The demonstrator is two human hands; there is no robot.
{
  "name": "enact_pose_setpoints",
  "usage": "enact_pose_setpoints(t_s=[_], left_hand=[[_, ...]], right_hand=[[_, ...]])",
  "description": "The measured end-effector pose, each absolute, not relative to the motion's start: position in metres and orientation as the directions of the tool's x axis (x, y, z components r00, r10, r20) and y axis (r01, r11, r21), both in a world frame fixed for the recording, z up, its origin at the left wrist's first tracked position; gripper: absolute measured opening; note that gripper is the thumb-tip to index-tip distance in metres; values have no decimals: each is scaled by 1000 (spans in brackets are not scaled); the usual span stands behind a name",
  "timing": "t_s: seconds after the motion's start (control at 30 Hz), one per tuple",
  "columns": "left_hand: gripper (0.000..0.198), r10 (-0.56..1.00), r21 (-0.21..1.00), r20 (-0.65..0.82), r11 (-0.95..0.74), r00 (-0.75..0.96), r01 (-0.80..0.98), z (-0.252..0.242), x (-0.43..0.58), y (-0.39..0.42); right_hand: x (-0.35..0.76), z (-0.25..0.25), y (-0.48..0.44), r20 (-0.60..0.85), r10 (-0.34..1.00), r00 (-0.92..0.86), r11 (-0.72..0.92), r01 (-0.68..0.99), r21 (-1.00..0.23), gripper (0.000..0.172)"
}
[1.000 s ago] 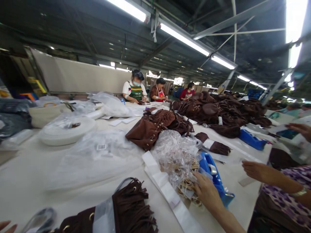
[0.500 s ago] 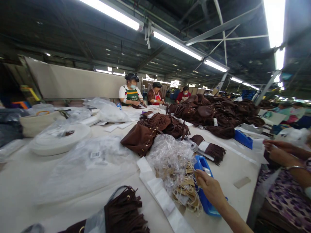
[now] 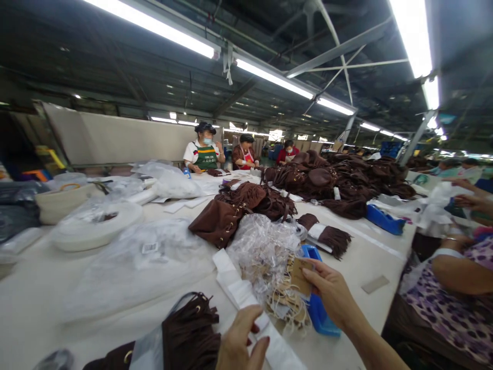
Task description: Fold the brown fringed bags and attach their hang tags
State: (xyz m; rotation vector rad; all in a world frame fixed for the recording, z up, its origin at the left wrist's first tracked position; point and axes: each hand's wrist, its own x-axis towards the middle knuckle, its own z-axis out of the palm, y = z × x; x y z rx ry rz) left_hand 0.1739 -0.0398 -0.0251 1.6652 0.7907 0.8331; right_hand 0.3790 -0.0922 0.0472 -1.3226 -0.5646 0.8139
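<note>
My right hand (image 3: 331, 293) pinches a small brown card tag (image 3: 299, 276) lifted from a heap of string tags (image 3: 283, 300) lying under crumpled clear plastic (image 3: 265, 244). My left hand (image 3: 241, 341) is raised at the bottom edge with curled fingers, just over a white strip of paper (image 3: 241, 295), and I see nothing in it. A dark brown fringed bag (image 3: 190, 334), partly wrapped in plastic, lies left of that hand. A blue plastic tray (image 3: 318, 313) sits under my right hand.
Brown fringed bags (image 3: 239, 208) lie mid-table, with a larger pile (image 3: 346, 182) farther back. Clear poly bags (image 3: 142, 257), a white tape roll (image 3: 94, 223) and a second blue tray (image 3: 383, 218) are about. A person in a purple patterned top (image 3: 454, 293) works at right; three workers sit far off.
My right hand has picked a brown tag out of the heap and raised it. My left hand has come up into view at the bottom. The view has shifted slightly.
</note>
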Motion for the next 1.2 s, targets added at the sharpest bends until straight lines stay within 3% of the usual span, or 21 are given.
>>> enact_pose_setpoints(t_s=[0.1, 0.17, 0.27, 0.43, 0.6, 0.77, 0.9, 1.0, 1.1, 1.2], left_hand=[[62, 794, 992, -124, 100, 595, 74, -18, 204, -42], [63, 726, 962, -219, 273, 652, 19, -19, 212, -39], [51, 681, 929, -239, 367, 692, -40, -25, 213, -36], [51, 592, 872, -302, 489, 747, -35, -28, 200, -43], [35, 504, 799, -259, 591, 824, -110, -20, 176, -54], [39, 436, 652, -243, 734, 867, -187, -20, 149, -57], [42, 387, 545, -213, 809, 897, -219, -24, 130, -59], [36, 388, 545, -194, 806, 901, -230, -24, 118, -62], [35, 443, 635, -235, 744, 865, -208, -25, 107, -65], [35, 491, 765, -327, 639, 808, -78, -22, 94, -64]], right_hand=[[361, 50, -89, -117, 816, 566, 55, -276, -960, 44], [351, 49, -86, -126, 828, 546, 58, -307, -950, 45], [341, 45, -80, -139, 842, 521, 64, -352, -934, 46], [329, 42, -69, -151, 863, 483, 83, -430, -899, 44], [320, 41, -61, -140, 857, 496, 107, -438, -892, 43], [316, 38, -57, -150, 858, 491, 118, -473, -873, 41], [313, 36, -56, -182, 849, 495, 124, -522, -844, 38], [310, 33, -56, -206, 849, 486, 113, -549, -828, 37], [306, 28, -52, -209, 846, 490, 124, -562, -818, 32], [303, 20, -46, -206, 819, 536, 158, -556, -816, 27]])
